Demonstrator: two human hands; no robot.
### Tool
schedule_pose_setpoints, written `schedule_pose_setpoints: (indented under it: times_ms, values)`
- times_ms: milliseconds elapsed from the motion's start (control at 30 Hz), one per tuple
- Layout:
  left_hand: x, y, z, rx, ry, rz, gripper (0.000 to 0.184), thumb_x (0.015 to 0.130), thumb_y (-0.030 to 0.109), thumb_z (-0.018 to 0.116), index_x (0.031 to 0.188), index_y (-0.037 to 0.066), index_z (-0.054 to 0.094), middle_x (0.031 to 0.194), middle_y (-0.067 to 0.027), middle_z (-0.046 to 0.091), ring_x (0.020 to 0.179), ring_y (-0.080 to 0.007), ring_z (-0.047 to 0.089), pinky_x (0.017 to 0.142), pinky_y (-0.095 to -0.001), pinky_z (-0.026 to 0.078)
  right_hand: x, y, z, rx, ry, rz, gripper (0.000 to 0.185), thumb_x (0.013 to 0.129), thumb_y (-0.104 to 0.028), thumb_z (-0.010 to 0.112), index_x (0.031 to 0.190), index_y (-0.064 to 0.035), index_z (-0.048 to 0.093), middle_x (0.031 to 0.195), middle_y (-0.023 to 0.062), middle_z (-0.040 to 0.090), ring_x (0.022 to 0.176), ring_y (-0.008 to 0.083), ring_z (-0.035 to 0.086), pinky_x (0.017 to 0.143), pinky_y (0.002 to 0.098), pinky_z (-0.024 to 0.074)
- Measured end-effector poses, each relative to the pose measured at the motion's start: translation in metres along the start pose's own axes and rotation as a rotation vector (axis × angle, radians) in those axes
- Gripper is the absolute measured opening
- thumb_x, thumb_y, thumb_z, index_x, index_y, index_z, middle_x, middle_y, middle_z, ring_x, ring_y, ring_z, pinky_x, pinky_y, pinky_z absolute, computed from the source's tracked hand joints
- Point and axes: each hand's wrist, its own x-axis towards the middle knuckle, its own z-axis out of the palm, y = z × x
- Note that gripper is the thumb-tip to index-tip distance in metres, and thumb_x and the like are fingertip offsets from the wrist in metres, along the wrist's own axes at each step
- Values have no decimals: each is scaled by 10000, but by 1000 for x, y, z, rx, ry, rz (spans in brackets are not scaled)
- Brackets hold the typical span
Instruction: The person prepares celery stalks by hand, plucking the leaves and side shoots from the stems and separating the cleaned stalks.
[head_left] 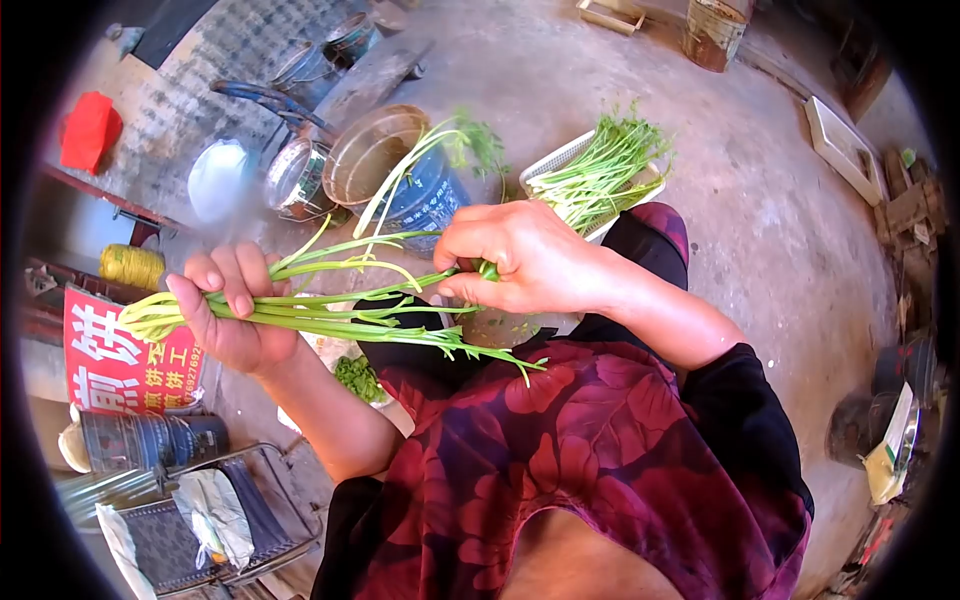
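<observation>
My left hand (240,305) is closed around a bunch of long, thin green stalks (330,312), held sideways with the pale ends poking out at the left. Several stalks at the right end look bare, without leaves. My right hand (525,255) pinches a stalk tip with some green leaf (486,270) between thumb and fingers. Beyond the hands, a leafy stalk (405,175) stands out over a blue bucket (430,195); its lower end is partly hidden. Behind my right hand, a white basket (545,165) holds a heap of feathery green stalks (610,165).
Chopped-looking green leaves (358,380) lie below my left forearm. At the left are a red sign (130,350), a yellow roll of twine (130,265), a dark bucket (150,440) and a folding chair (260,500). A rusty bucket (715,35) stands at the back on the concrete floor.
</observation>
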Motion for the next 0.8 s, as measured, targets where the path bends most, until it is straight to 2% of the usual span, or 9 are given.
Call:
schedule_pose_setpoints:
  times_ms: [167, 267, 367, 467, 567, 667, 767, 800]
  values:
    - [-4, 3, -8, 26, 36, 26, 373, 925, 344, 282, 760, 81, 489, 551, -18, 388, 487, -105, 291, 395, -250, 333, -2, 1, -1, -57, -61, -26, 138, 721, -182, 606, 762, -65, 547, 713, 91, 548, 662, 300, 549, 556, 392, 411]
    - [-6, 4, -10, 32, 44, 13, 373, 925, 336, 289, 760, 71, 495, 544, -19, 390, 475, -104, 283, 399, -240, 296, -2, 3, 2, -18, -72, -64, 114, 727, -165, 594, 762, -67, 549, 688, 100, 546, 650, 300, 550, 548, 392, 415]
    - [-6, 4, -12, 59, 53, 17, 374, 924, 328, 299, 753, 63, 499, 537, -23, 397, 462, -103, 271, 406, -232, 246, 0, 5, 2, 94, -104, -72, 91, 729, -143, 571, 760, -60, 548, 668, 106, 545, 639, 300, 548, 537, 383, 415]
    - [-6, 7, -14, 99, 40, -19, 352, 923, 323, 304, 736, 81, 478, 534, 0, 371, 484, -98, 263, 449, -247, 258, 1, 8, 3, 224, -148, -51, 79, 722, -125, 546, 747, -50, 545, 666, 112, 545, 631, 304, 544, 532, 373, 414]
    - [-5, 5, -11, 59, 66, 15, 382, 923, 328, 306, 739, 58, 503, 522, -27, 402, 459, -102, 263, 414, -237, 209, 1, 10, 3, 299, -127, -10, 88, 718, -130, 533, 731, -43, 540, 659, 114, 539, 620, 304, 541, 533, 368, 413]
    - [-6, 5, -14, 87, 83, 25, 389, 923, 337, 306, 737, 59, 506, 517, -28, 399, 459, -108, 267, 427, -239, 218, 1, 11, 7, 129, -55, -8, 82, 721, -125, 528, 719, -43, 540, 657, 117, 537, 606, 285, 547, 533, 354, 417]
    - [-6, 2, -12, 159, 119, 41, 395, 923, 344, 306, 736, 61, 511, 518, -31, 398, 458, -113, 263, 437, -241, 220, -1, 22, 15, 105, 85, -9, 84, 734, -118, 521, 712, -38, 537, 658, 123, 531, 576, 247, 541, 525, 329, 415]
    - [-5, -2, -10, 182, 106, 40, 393, 921, 345, 313, 742, 59, 513, 524, -25, 391, 470, -109, 258, 447, -238, 219, -2, 26, 16, 173, 98, 73, 78, 740, -94, 508, 721, -25, 537, 660, 92, 532, 592, 202, 530, 542, 301, 415]
